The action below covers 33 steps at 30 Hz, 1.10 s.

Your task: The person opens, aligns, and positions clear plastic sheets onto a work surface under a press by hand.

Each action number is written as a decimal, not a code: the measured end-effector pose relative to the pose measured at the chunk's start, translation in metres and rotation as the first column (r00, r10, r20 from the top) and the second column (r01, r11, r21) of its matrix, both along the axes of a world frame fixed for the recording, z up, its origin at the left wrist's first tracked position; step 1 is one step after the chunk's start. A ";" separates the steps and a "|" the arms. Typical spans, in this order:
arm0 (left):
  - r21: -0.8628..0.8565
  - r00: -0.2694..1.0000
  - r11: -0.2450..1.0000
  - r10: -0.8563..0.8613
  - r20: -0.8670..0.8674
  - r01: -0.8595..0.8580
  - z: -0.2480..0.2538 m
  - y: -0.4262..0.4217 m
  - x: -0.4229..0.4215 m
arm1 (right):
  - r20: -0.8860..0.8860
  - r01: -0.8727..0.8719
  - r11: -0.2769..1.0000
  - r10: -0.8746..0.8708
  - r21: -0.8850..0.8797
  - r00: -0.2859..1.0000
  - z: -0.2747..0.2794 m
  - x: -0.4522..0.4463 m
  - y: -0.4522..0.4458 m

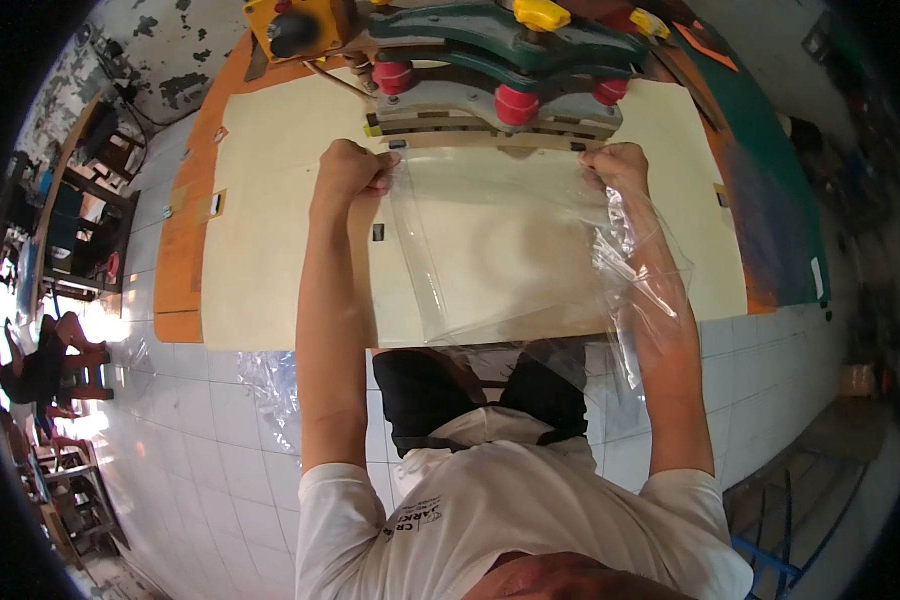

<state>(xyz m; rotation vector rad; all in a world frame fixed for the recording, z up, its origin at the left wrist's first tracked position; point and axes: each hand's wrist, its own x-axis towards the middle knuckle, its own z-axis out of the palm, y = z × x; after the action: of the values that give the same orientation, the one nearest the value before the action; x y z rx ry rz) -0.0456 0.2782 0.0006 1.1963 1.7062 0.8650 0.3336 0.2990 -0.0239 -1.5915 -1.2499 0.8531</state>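
Note:
A clear plastic sheet [500, 240] stretches between my two hands over the cream-covered table. My left hand [355, 170] is closed on its far left corner, beside a small black mark. At the far right corner my right hand [615, 165] pinches the same sheet. Loose, crumpled plastic drapes over my right forearm and hangs past the table's near edge. Just beyond both hands stands a green and grey press-like machine [500, 95] with red round parts; the sheet's far edge lies close along its front bar.
The cream covering [260, 230] has several small black marks on it. A yellow box with a black knob [295, 30] sits at the far left. More clear plastic [270, 390] hangs or lies below the table's left side. Another person [45, 360] sits at the far left.

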 end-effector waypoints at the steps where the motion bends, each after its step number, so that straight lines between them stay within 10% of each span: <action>1: 0.001 1.000 1.000 0.000 0.001 0.000 -0.001 0.001 0.000 | -0.023 -0.017 1.000 0.018 0.022 1.000 -0.002 0.002 0.001; 33: -0.003 0.999 1.000 0.008 -0.046 -0.008 0.003 -0.001 0.001 | -0.095 0.023 1.000 -0.022 0.006 0.995 0.010 -0.007 -0.001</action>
<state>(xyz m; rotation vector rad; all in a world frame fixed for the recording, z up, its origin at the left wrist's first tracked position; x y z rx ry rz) -0.0442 0.2770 0.0034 1.2166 1.7494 0.8456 0.3263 0.2977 -0.0135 -1.5386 -1.1643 0.8988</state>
